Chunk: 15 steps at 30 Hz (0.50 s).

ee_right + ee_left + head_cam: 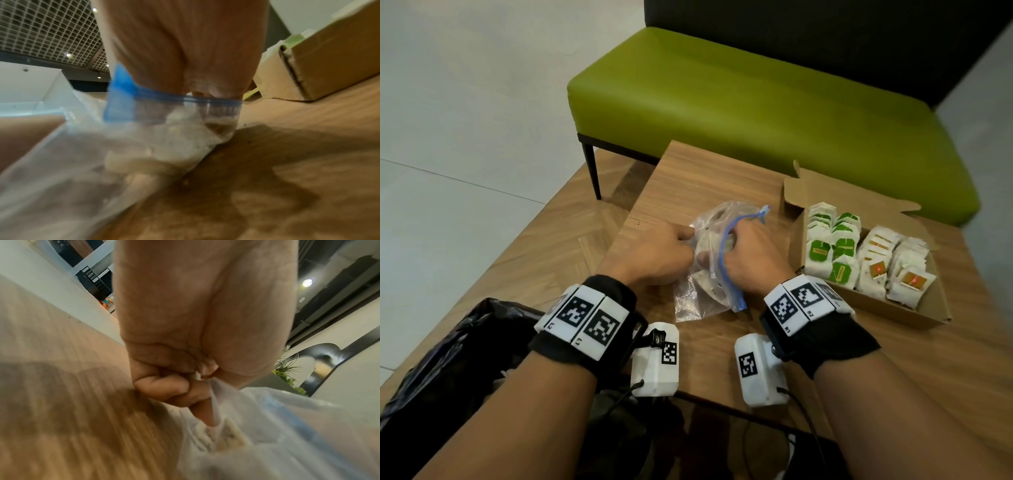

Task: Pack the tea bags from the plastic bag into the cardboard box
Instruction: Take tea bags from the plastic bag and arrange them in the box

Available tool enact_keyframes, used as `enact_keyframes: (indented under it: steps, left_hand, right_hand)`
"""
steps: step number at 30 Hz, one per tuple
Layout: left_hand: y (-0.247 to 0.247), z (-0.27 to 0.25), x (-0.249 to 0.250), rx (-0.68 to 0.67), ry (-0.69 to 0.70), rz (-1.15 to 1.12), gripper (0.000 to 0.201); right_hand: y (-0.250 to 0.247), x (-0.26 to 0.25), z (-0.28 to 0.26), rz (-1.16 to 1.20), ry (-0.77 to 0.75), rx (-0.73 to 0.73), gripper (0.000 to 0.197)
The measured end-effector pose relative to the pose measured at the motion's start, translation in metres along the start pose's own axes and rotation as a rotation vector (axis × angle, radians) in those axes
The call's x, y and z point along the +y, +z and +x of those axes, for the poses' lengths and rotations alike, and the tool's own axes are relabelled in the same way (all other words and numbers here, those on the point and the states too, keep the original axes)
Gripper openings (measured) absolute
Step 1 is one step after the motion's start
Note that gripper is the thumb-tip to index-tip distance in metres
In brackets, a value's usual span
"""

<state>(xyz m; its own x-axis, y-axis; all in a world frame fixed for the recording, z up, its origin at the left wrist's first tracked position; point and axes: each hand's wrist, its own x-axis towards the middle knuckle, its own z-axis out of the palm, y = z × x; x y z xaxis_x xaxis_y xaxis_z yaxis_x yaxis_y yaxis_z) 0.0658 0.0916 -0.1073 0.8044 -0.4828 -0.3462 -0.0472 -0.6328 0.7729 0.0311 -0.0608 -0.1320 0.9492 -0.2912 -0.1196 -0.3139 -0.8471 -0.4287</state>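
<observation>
Plastic bag (705, 263) — clear, blue zip strip, on wooden table (681, 178), just left of cardboard box (914, 308). Few tea bags (707, 286) left inside; box already near full, rows upright.

Left hand (654, 253): fingers curled, pinching bag film at outer side.

Right hand (751, 250): reaches through bag mouth; fingers hidden in film, grip cannot be told.

Advice — keep left pinch firm, mouth held wide; gather remaining sachets together, lift clear of zip before crossing to box.
</observation>
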Motion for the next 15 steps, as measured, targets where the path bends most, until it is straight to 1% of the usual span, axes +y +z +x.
enact_keyframes:
  steps: [2, 3, 6, 8, 9, 11, 13, 15]
  left_hand:
    - [0.0, -0.001, 0.001, -0.007, -0.002, -0.016, 0.017]
    - [0.0, -0.001, 0.002, -0.004, -0.009, -0.033, 0.019]
    - [0.001, 0.0, 0.001, 0.02, -0.042, -0.051, 0.033]
    - [0.002, 0.002, -0.001, 0.023, -0.056, -0.062, 0.042]
    - [0.003, 0.003, -0.002, 0.027, -0.064, -0.071, 0.044]
    - [0.004, 0.004, -0.003, 0.033, -0.079, -0.097, 0.048]
    - [0.005, 0.005, -0.003, 0.042, -0.092, -0.106, 0.053]
    - [0.007, 0.005, -0.003, 0.056, -0.099, -0.092, 0.056]
  right_hand:
    - [-0.001, -0.002, 0.0, 0.028, -0.013, -0.027, 0.026]
    - [-0.003, -0.003, -0.002, 0.039, -0.026, -0.024, 0.024]
    - [-0.005, -0.004, -0.007, 0.011, -0.066, -0.017, 0.022]
    - [-0.005, -0.005, -0.013, -0.057, -0.11, -0.026, 0.02]
    - [-0.005, -0.005, -0.015, -0.083, -0.133, -0.034, 0.022]
    - [-0.004, -0.003, -0.016, -0.065, -0.156, -0.035, 0.026]
    - [-0.006, -0.002, -0.016, -0.014, -0.144, -0.056, 0.024]
    - [-0.006, -0.001, -0.014, 0.033, -0.104, -0.068, 0.015]
